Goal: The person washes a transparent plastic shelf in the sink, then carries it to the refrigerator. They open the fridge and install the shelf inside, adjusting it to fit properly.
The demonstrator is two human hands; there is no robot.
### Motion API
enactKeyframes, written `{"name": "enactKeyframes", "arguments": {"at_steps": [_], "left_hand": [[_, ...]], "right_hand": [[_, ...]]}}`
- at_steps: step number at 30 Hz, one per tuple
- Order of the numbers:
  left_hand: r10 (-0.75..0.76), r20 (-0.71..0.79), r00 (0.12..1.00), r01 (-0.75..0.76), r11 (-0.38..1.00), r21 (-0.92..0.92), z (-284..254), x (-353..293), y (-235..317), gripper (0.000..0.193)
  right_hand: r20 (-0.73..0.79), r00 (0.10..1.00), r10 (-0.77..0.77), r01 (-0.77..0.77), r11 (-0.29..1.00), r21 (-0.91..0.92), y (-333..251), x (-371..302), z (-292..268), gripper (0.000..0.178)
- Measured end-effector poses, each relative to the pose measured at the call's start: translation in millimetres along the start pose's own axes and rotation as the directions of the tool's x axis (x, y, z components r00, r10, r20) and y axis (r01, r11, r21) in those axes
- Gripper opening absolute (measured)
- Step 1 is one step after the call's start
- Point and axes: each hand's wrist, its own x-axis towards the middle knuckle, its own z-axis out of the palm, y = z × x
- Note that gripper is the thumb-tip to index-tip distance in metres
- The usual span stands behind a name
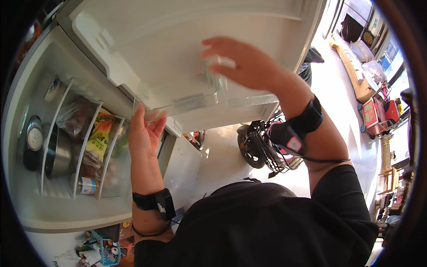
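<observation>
The fridge door (169,40) stands wide open before me, its white inner side showing. A clear plastic door shelf (191,104) runs across its lower part. My left hand (146,135) holds the left end of this shelf between thumb and fingers. Above the shelf's right end, my right hand (242,60) is blurred by motion, thumb and fingers apart and nothing in them. A second clear piece (251,99) shows below the right hand; whether it is joined to the shelf I cannot tell.
At left, the fridge compartment (111,207) has white shelves with a metal pot (60,151), a yellow-green food packet (100,138) and a jar (86,185). Beyond the door are a black wheeled thing with a wire basket (262,149) and a red cart (373,115). A blue basket (106,249) sits lower left.
</observation>
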Motion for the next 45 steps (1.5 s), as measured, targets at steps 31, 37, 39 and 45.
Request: {"name": "enactKeyframes", "arguments": {"at_steps": [31,37,39,45], "left_hand": [[0.024,0.065,0.998,-0.025,1.0,0.018,-0.4,-3.4,0.0,0.042],[0.019,0.077,0.997,-0.02,1.0,0.012,-3.2,-1.7,-4.3,0.045],[0.018,0.053,0.998,-0.019,1.0,0.016,-3.3,-0.5,-3.9,0.047],[0.034,0.037,0.999,-0.034,0.999,-0.001,-3.2,-2.8,-2.7,0.05]], "right_hand": [[0.302,0.952,0.057,0.055,0.936,-0.349,17.2,6.9,27.2,0.029],[0.238,0.971,-0.033,0.115,0.933,-0.341,14.5,2.5,25.5,0.031],[0.148,0.989,0.004,0.024,0.982,-0.187,13.7,4.5,17.1,0.031],[0.048,0.998,0.045,-0.04,0.995,-0.088,15.4,4.1,1.0,0.031]]}}
